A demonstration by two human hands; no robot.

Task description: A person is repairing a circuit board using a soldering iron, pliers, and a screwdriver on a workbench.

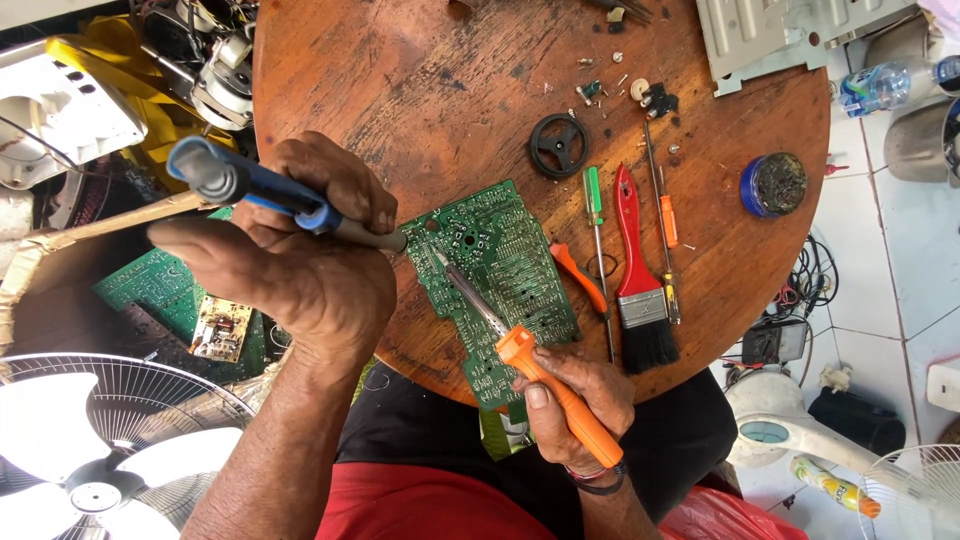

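Left hand [300,250] is up at about nine o'clock from the circuit board [495,275], fingers wrapped tight round a blue-handled soldering iron [265,195], its metal barrel running out past the fingers toward three o'clock and meeting the board's upper left corner. Right hand [575,405] sits at six o'clock, fingers closed on the orange handle of a second tool [555,385], the orange soldering tool; its slim metal shaft angles up toward eleven o'clock and lies across the middle of the board. So the green board lies flat on the round wooden bench [450,100], between the two hands, its lower end hanging over the bench's near rim just beside the right thumb.

Over at three o'clock from the board: orange-handled pliers [580,280], a green-handled screwdriver [597,250], a red-handled brush [635,275] with black bristles, and an orange-handled screwdriver [665,235], all lying side by side. A black wheel [558,145] rests at one o'clock, a blue tin [772,185] further out toward the bench's right rim. A white fan [100,450] shows at the lower left.
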